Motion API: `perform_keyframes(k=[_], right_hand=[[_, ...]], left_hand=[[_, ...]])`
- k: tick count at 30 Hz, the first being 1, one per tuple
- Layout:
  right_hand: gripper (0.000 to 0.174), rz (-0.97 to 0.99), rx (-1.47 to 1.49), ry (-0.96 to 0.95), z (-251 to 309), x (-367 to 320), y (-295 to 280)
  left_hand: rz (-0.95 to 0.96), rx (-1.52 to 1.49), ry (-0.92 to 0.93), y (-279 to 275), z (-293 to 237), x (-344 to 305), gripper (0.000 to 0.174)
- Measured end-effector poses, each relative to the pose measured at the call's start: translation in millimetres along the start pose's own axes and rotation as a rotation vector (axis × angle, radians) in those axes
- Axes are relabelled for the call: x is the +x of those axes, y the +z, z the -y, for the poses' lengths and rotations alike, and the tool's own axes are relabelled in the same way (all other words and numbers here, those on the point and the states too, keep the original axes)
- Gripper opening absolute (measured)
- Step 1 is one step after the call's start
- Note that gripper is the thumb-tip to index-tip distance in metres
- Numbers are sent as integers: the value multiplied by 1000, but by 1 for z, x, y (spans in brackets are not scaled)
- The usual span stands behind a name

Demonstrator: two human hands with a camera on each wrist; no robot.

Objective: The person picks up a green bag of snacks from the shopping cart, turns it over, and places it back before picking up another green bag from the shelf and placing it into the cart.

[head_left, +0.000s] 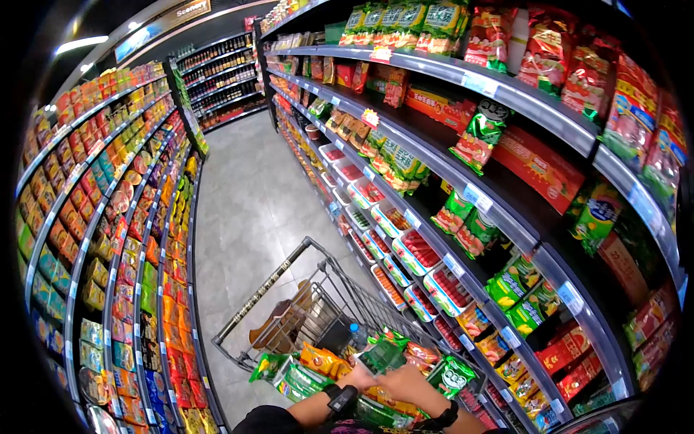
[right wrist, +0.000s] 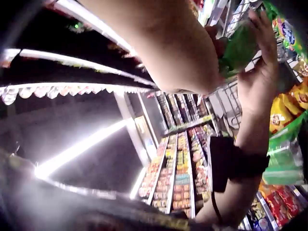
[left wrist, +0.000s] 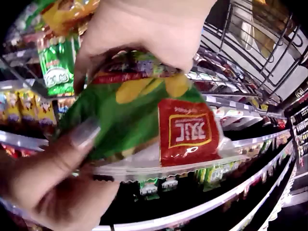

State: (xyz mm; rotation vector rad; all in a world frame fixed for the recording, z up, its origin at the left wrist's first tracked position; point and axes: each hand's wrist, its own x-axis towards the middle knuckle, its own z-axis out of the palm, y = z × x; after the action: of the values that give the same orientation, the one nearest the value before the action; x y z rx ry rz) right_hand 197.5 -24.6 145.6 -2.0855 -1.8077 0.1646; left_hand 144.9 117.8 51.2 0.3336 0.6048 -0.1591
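A green snack bag (head_left: 382,356) is held over the cart between both hands. Its printed face, with a red label and yellow slices, shows in the left wrist view, where the lettering is upside down on the green bag (left wrist: 127,113). My left hand (head_left: 358,377) grips one side; in that view the left hand (left wrist: 144,31) arches over the top edge. My right hand (head_left: 406,385) pinches the other side, and the right hand (left wrist: 62,178) lays its thumb on the bag's front. In the right wrist view, the right hand's fingers are mostly hidden behind its wrist.
A metal shopping cart (head_left: 249,307) holds a brown bag (head_left: 282,322), a green multipack (head_left: 300,382) and several snack packs. Stocked shelves (head_left: 470,192) run along the right, others (head_left: 108,239) along the left. Grey aisle floor (head_left: 242,188) lies between them.
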Motion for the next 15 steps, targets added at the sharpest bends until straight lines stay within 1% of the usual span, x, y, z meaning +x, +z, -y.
perform_keyframes(k=[1, 2, 4, 5, 6, 8, 9, 10, 11, 12, 13, 14, 15], right_hand=[[10, 13, -138, -75, 30, 1, -27], [10, -31, -119, -128, 37, -8, -24], [10, -116, -70, -236, 50, -28, -10], [14, -50, -177, -155, 66, -36, -32], [22, -130, -121, -119, 78, -46, -54], [26, -262, 106, -39, 76, -71, -64], [18, -475, 184, -33, 77, -84, -68], [10, -432, 385, 161, 85, -96, -84], [19, -667, 453, 260, 89, -107, -81], [13, -753, 511, 353, 93, -116, -87], [8, -777, 686, 414, 93, -126, -83], [36, -648, 1094, 443, 90, -137, -80], [48, -555, 1238, 383, 99, -141, -91]], left_hand=[[4, 45, 82, 11, 8, -15, 68], [28, 74, 126, 23, 11, -29, 68], [123, 110, 148, 45, 17, -58, 69], [182, 130, 160, 58, 19, -73, 69], [247, 147, 171, 70, 23, -87, 69], [374, 168, 193, 99, 29, -117, 70], [438, 170, 200, 116, 31, -130, 70], [502, 171, 203, 133, 33, -143, 70], [555, 170, 199, 149, 35, -156, 71], [596, 164, 191, 162, 39, -170, 71], [630, 145, 176, 176, 42, -184, 71], [646, 136, 170, 185, 46, -198, 72], [653, 125, 162, 195, 51, -211, 72]])
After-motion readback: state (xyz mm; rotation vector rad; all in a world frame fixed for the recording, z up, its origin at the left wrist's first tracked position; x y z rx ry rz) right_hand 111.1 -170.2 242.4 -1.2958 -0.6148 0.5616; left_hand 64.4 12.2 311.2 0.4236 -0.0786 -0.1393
